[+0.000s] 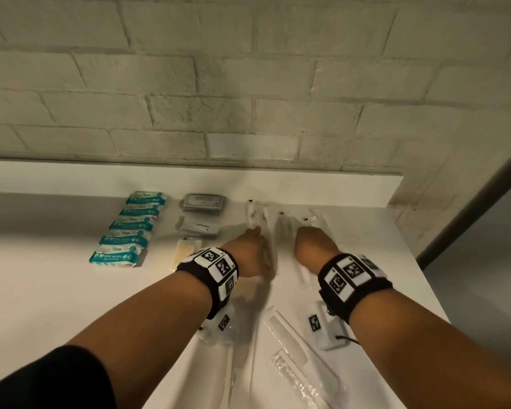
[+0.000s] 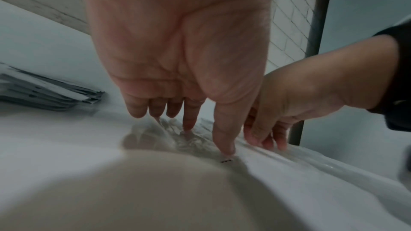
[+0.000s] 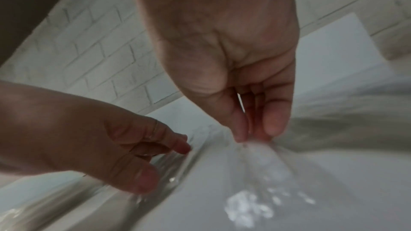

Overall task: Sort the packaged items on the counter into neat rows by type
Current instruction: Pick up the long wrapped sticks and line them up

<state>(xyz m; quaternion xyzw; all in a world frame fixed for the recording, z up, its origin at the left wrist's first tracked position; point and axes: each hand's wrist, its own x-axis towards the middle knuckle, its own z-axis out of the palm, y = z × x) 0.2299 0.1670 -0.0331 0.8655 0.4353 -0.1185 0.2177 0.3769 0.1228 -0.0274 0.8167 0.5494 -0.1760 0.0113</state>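
Observation:
Clear-wrapped toothbrush packets (image 1: 255, 215) lie side by side at the back middle of the white counter (image 1: 56, 290). My left hand (image 1: 260, 246) reaches over the leftmost one. In the left wrist view its thumb and forefinger (image 2: 188, 126) point straight down and press on the crinkled clear wrapper (image 2: 195, 140). My right hand (image 1: 311, 242) sits just to the right, over the neighbouring packets (image 1: 316, 219). In the right wrist view its thumb and fingers (image 3: 274, 126) pinch a clear wrapper (image 3: 264, 161) where the film bunches. The packets' near ends are hidden under both hands.
Several teal wipe packs (image 1: 130, 228) form a column at the left. Beside them lie two stacks of grey sachets (image 1: 202, 203) and a pale soap packet (image 1: 186, 250). Wrapped white combs (image 1: 289, 340) lie near the front. A brick wall (image 1: 248, 98) backs the counter, whose right edge (image 1: 419, 261) drops off.

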